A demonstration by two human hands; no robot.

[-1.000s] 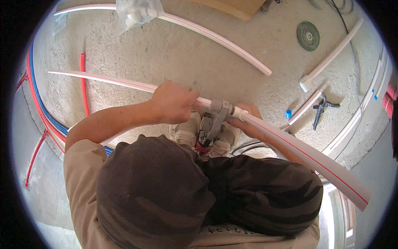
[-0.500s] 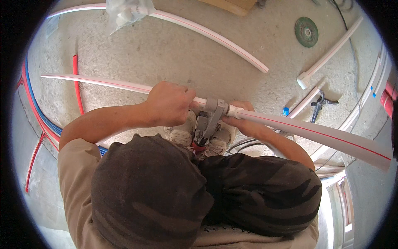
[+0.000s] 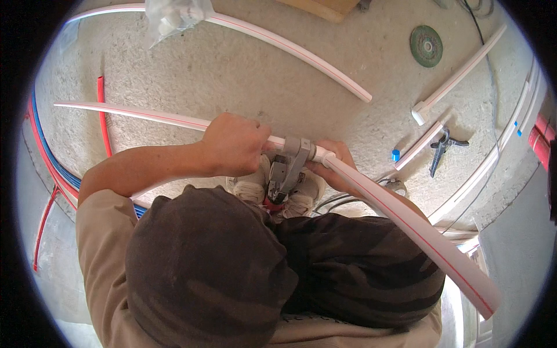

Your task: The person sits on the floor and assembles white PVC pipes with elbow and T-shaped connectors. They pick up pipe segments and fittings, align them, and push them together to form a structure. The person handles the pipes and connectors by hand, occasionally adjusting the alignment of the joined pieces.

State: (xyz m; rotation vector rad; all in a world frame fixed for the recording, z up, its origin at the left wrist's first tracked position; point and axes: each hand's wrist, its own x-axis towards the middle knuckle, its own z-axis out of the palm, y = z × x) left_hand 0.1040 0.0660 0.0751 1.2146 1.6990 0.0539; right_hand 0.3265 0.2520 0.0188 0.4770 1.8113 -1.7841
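Left hand (image 3: 233, 144): fingers wrapped round one pipe (image 3: 162, 117); right hand (image 3: 332, 176): fingers round one white fitting (image 3: 326, 158); one grey tool (image 3: 295, 167) between.

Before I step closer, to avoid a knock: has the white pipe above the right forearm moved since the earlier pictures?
Yes: the white pipe has swung toward the picture's lower edge, its outer end farther from the green disc.
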